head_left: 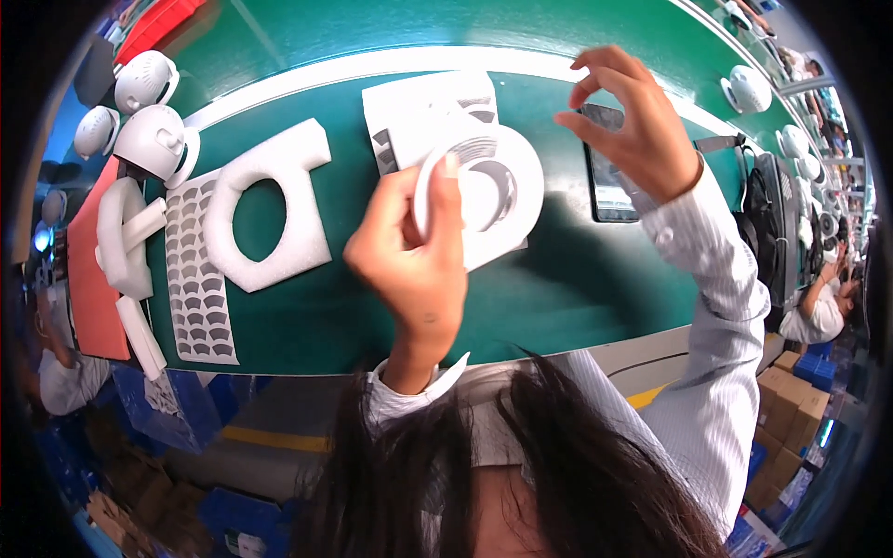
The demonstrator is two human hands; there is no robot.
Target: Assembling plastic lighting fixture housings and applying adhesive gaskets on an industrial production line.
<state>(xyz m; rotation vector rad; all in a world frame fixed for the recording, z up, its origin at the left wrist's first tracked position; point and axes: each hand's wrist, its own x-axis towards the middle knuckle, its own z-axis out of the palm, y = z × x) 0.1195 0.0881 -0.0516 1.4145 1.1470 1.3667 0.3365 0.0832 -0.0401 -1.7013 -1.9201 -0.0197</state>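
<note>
My left hand (414, 256) grips a white round plastic housing (521, 181) with a wide ring-shaped rim, thumb over its near side, above the green table. Raised to the right of it, my right hand (642, 121) has its fingers curved and apart from the thumb, with nothing visible between them. Below that hand lies a dark phone (612, 200). Partly hidden behind the housing is a white sheet (400, 102) with grey curved pieces. A similar sheet of grey fan-shaped stickers (203, 321) lies at left, overlapped by a white foam insert (279, 270) with a round hole.
White dome-shaped cameras (153, 139) stand at the left, beside more foam pieces (126, 242) and an orange-red board (93, 279). A black bag (763, 205) sits at the table's right end. Cardboard boxes (791, 409) are stacked lower right. Other people work further off on both sides.
</note>
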